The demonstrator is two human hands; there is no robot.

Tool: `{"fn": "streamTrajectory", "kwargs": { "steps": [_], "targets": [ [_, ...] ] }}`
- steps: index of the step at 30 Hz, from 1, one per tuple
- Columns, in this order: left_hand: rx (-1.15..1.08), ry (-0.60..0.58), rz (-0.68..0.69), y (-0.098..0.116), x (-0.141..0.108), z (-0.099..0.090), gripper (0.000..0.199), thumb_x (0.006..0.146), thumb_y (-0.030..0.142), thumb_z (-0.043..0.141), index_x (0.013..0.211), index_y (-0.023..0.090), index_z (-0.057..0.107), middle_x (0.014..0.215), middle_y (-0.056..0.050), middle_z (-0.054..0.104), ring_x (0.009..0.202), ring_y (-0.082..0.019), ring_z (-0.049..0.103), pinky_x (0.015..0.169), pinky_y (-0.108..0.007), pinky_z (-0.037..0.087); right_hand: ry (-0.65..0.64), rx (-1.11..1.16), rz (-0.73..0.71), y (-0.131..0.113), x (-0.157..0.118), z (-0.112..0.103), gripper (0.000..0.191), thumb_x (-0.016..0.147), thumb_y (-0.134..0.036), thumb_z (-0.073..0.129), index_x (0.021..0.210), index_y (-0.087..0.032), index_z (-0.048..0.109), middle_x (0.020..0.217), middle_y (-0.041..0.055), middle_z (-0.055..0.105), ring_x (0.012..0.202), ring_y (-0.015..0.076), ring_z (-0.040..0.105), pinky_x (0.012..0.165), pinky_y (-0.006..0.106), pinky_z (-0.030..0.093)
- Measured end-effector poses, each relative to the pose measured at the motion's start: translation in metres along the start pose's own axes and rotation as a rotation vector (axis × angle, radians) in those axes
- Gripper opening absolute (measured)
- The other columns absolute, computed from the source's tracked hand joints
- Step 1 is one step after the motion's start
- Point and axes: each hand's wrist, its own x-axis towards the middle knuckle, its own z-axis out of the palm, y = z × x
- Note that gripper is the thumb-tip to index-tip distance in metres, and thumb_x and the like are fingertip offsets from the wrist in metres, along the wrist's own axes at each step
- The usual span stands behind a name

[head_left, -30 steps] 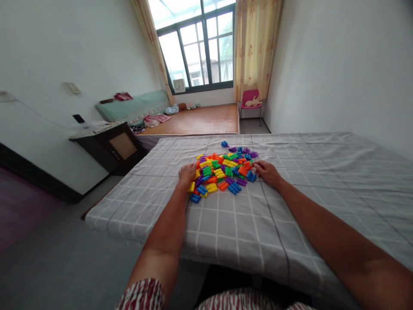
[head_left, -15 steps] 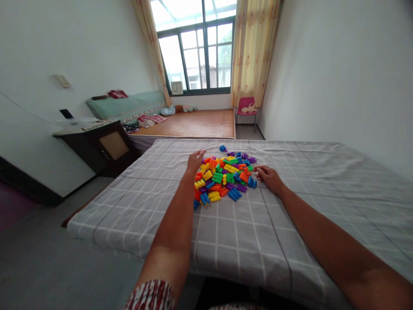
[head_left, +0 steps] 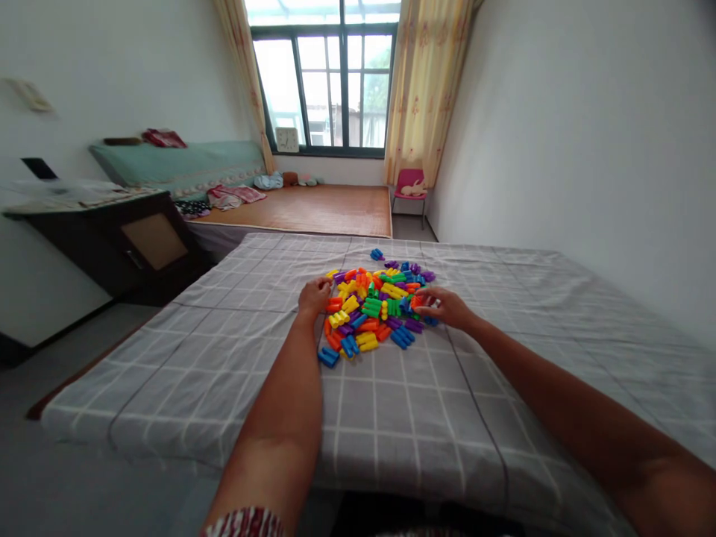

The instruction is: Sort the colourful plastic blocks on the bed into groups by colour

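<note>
A heap of plastic toy blocks [head_left: 372, 307] in yellow, orange, green, blue and purple lies in front of me, each block shaped like joined short tubes. At the heap's left edge is my left hand [head_left: 315, 295], its fingers curled in beside orange and yellow blocks; whatever they may hold is hidden. My right hand [head_left: 449, 307] reaches in from the right, with thumb and fingers closed on an orange block [head_left: 416, 302]. A blue block [head_left: 328, 357] rests at the near left of the heap, and another blue block [head_left: 377, 254] sits apart at the far side.
A grey checked cloth [head_left: 403, 406] covers the table. Beyond it stands a low bed [head_left: 330, 205] with clothes on it. A dark cabinet [head_left: 151, 242] is at the left, and a pink chair [head_left: 411, 181] is near the curtain [head_left: 424, 97].
My left hand has drawn back to the heap's left edge, its fingers curling. The right hand has moved left onto the orange block. The view has turned slightly right.
</note>
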Motion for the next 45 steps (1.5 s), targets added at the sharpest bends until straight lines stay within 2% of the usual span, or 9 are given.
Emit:
{"fn": "streamTrajectory", "kwargs": {
  "steps": [3, 6, 13, 18, 24, 31, 37, 42, 45],
  "targets": [
    [0.09, -0.004, 0.011, 0.0, -0.001, -0.003, 0.031, 0.084, 0.027, 0.049, 0.103, 0.024, 0.073, 0.097, -0.002, 0.076, 0.09, -0.018, 0.067, 0.071, -0.023, 0.047, -0.035, -0.136, -0.104, -0.013, 0.006, 0.003, 0.036, 0.069, -0.037, 0.075, 0.102, -0.023, 0.072, 0.099, 0.0074, 0.069, 0.082, 0.02, 0.062, 0.082, 0.035, 0.05],
    [0.124, -0.007, 0.036, -0.001, -0.002, -0.003, 0.03, 0.085, 0.029, 0.048, 0.101, 0.025, 0.073, 0.098, -0.001, 0.075, 0.092, -0.018, 0.067, 0.071, -0.023, 0.046, -0.042, -0.108, -0.042, -0.018, 0.012, -0.003, 0.028, 0.072, -0.028, 0.069, 0.099, -0.023, 0.072, 0.089, 0.0043, 0.07, 0.072, 0.0162, 0.06, 0.074, 0.031, 0.051],
    [0.135, -0.014, 0.032, -0.003, 0.0, -0.003, 0.03, 0.085, 0.03, 0.049, 0.102, 0.024, 0.073, 0.101, -0.001, 0.075, 0.09, -0.019, 0.067, 0.069, -0.024, 0.046, -0.249, 0.21, -0.001, -0.001, 0.023, -0.022, 0.037, 0.081, -0.045, 0.063, 0.106, -0.019, 0.07, 0.083, 0.0031, 0.071, 0.074, 0.0173, 0.064, 0.067, 0.028, 0.051],
    [0.172, -0.013, 0.016, -0.001, 0.0, -0.004, 0.03, 0.085, 0.03, 0.048, 0.102, 0.025, 0.073, 0.1, -0.001, 0.075, 0.089, -0.019, 0.067, 0.07, -0.024, 0.046, 0.109, -0.04, 0.083, 0.017, 0.039, -0.005, 0.027, 0.084, -0.041, 0.061, 0.1, -0.022, 0.072, 0.088, 0.0047, 0.073, 0.079, 0.0194, 0.066, 0.075, 0.031, 0.052],
    [0.143, -0.02, 0.004, -0.006, 0.002, -0.002, 0.03, 0.084, 0.032, 0.049, 0.102, 0.025, 0.072, 0.1, 0.0, 0.075, 0.087, -0.017, 0.067, 0.07, -0.023, 0.047, 0.1, 0.061, 0.106, 0.029, 0.038, 0.018, 0.032, 0.078, -0.04, 0.066, 0.107, -0.025, 0.068, 0.094, 0.0042, 0.072, 0.085, 0.0198, 0.067, 0.074, 0.031, 0.054],
    [0.163, -0.007, 0.051, -0.006, 0.001, -0.005, 0.031, 0.084, 0.029, 0.048, 0.101, 0.024, 0.073, 0.099, 0.0, 0.075, 0.09, -0.017, 0.067, 0.072, -0.023, 0.047, 0.358, 0.393, 0.297, 0.075, 0.031, -0.028, 0.041, 0.076, -0.03, 0.054, 0.115, -0.023, 0.062, 0.11, 0.0065, 0.067, 0.089, 0.0198, 0.065, 0.068, 0.031, 0.056],
    [0.179, 0.008, 0.02, -0.005, 0.001, -0.008, 0.029, 0.082, 0.029, 0.05, 0.099, 0.026, 0.074, 0.098, 0.001, 0.075, 0.09, -0.018, 0.067, 0.073, -0.023, 0.048, 0.319, 0.013, 0.399, 0.132, 0.017, -0.065, 0.045, 0.073, -0.021, 0.049, 0.115, -0.021, 0.067, 0.091, 0.0061, 0.071, 0.078, 0.02, 0.063, 0.077, 0.037, 0.053],
    [0.17, 0.003, 0.018, -0.009, 0.005, -0.009, 0.029, 0.081, 0.031, 0.052, 0.1, 0.026, 0.073, 0.096, 0.0, 0.075, 0.088, -0.019, 0.067, 0.074, -0.024, 0.049, 0.448, -0.125, 0.358, 0.145, 0.014, -0.068, 0.041, 0.08, -0.021, 0.048, 0.118, -0.019, 0.065, 0.115, 0.0104, 0.069, 0.1, 0.0236, 0.064, 0.096, 0.041, 0.047],
    [0.162, -0.024, 0.033, -0.011, 0.006, -0.009, 0.032, 0.083, 0.032, 0.048, 0.103, 0.023, 0.072, 0.1, -0.001, 0.075, 0.09, -0.018, 0.067, 0.074, -0.023, 0.049, 0.408, -0.195, 0.411, 0.145, 0.013, -0.062, 0.043, 0.083, -0.033, 0.054, 0.123, -0.018, 0.062, 0.12, 0.0104, 0.067, 0.096, 0.0229, 0.065, 0.094, 0.041, 0.047]
  ]
}}
